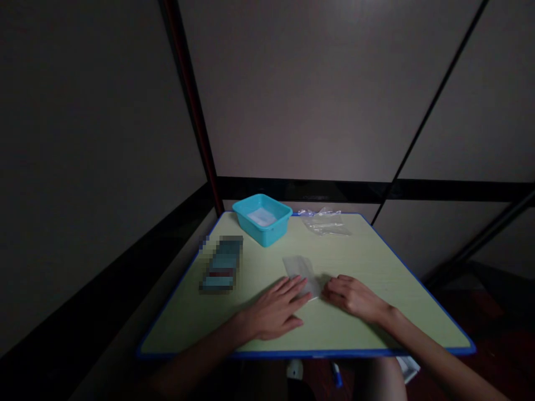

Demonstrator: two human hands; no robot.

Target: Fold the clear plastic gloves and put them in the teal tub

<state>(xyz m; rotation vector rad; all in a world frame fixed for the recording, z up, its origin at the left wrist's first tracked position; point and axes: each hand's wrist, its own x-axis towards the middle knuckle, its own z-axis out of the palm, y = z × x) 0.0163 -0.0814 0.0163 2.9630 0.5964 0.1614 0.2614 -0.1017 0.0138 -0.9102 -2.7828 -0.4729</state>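
Note:
A small translucent plastic bag or sheet [300,268] lies flat on the table in front of me. My left hand [278,309] rests on its near left part, palm down with the fingers spread. Just right of the sheet is my right hand [351,295], its fingers curled under and low to the tabletop. Whatever may be between those fingertips is hidden.
A turquoise plastic basket [271,235] holding white sheets [262,216] stands at the back left. Crumpled clear plastic [326,223] lies at the back right. A blurred, pixelated flat object [223,262] is at left. The light table [368,250] has a blue edge, with walls behind and left.

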